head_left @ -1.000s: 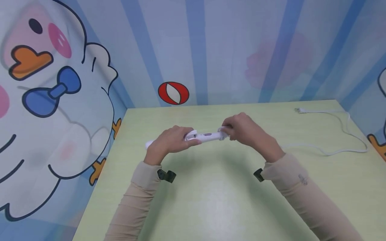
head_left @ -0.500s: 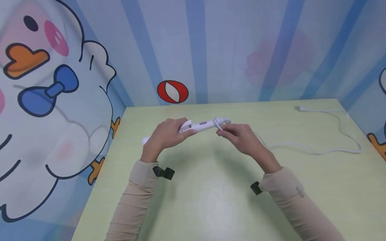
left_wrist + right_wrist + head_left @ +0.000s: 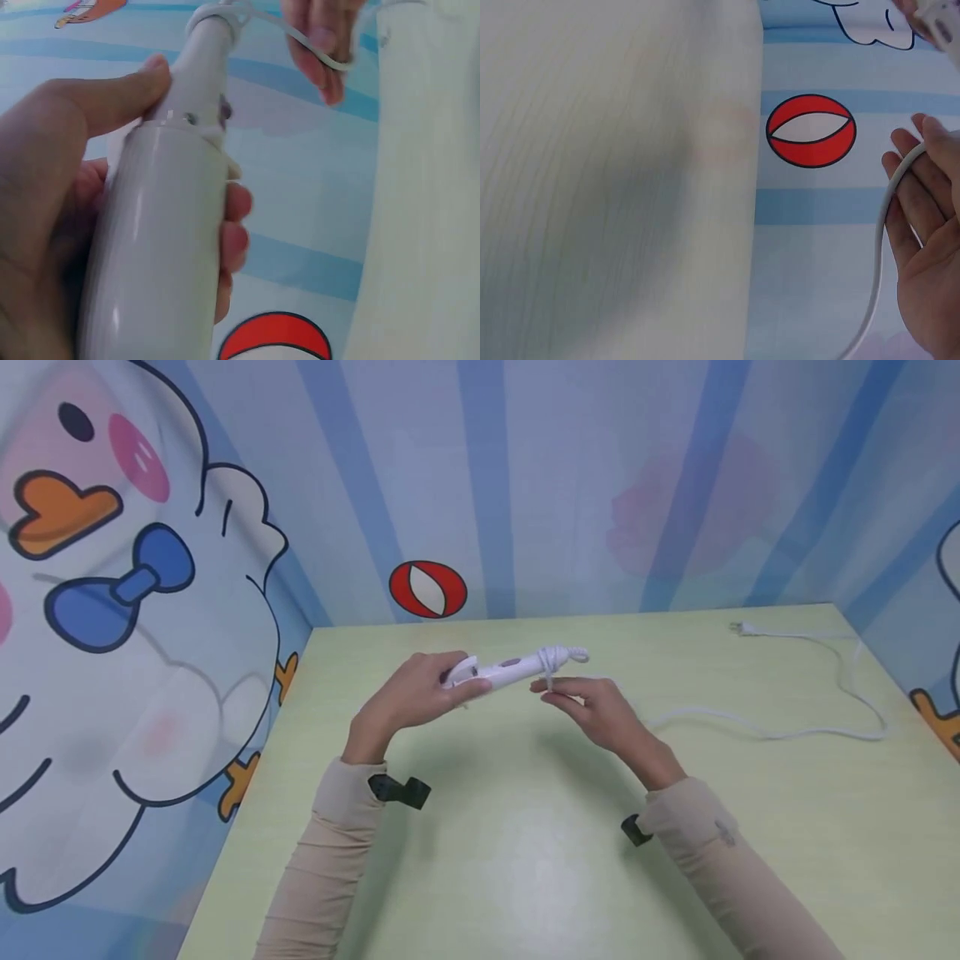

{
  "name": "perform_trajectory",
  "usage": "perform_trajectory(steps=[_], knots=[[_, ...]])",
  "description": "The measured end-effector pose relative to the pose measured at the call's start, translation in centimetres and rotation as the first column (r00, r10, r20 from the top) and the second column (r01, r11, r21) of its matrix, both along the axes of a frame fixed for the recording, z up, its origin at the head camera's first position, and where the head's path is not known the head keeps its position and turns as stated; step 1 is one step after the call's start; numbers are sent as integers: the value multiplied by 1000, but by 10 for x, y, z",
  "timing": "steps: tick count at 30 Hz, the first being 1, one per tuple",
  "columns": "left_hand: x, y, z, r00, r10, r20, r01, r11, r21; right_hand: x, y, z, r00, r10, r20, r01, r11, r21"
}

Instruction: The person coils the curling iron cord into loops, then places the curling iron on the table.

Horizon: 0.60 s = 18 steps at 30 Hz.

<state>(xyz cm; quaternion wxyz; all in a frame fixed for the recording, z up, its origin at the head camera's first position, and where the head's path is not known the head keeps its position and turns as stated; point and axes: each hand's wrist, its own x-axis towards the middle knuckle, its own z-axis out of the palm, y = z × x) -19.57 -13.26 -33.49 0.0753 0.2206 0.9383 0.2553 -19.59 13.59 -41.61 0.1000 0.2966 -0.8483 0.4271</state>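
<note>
A white curling iron (image 3: 517,672) is held above the table, tilted with its cord end up and to the right. My left hand (image 3: 411,695) grips it round the middle, thumb along the side; the thick barrel (image 3: 154,247) fills the lower part of the left wrist view. Several turns of white cord (image 3: 553,658) are wound round the handle's end. Just below those turns, my right hand (image 3: 603,714) pinches the cord between thumb and fingers. In the right wrist view the cord (image 3: 879,251) crosses the fingers and hangs down.
The rest of the cord (image 3: 795,732) trails in a loose curve over the right side of the pale green table (image 3: 495,860). Its plug (image 3: 744,628) lies near the back edge. A printed cartoon wall (image 3: 555,485) rises behind the table.
My right hand has brought the cord round the handle's end and down to its near side, adding to the winding. The iron's cord end has risen; the trailing cord has drawn slightly left.
</note>
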Motion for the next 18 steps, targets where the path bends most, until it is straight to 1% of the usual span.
perform_trajectory(steps=[2, 4, 6, 8, 10, 13, 15, 18], knots=[[2, 1, 4, 1000, -28, 11, 28, 999, 18, -2, 3, -1, 999, -22, -34, 24, 999, 31], [4, 3, 8, 998, -59, 5, 59, 998, 20, -5, 7, 1, 997, -63, -38, 65, 996, 63], [6, 4, 12, 996, -87, -4, 87, 996, 12, -6, 11, 5, 995, -104, 1, 104, 991, 87], [8, 5, 14, 994, -105, -11, 105, 994, 0, -7, 16, 10, 993, -118, 26, 115, 988, 107], [10, 6, 16, 993, -119, -11, 118, 993, -19, -10, 20, 16, 995, -100, 29, 95, 988, 125], [12, 7, 17, 990, -138, -3, 138, 990, -41, -14, 25, 27, 1000, -14, -25, 18, 985, 171], [14, 8, 17, 987, -158, -2, 158, 986, -54, -17, 27, 36, 999, 36, -12, -33, 979, 199], [16, 11, 18, 982, -190, -11, 189, 979, -79, -20, 27, 49, 997, 72, 15, -73, 960, 270]])
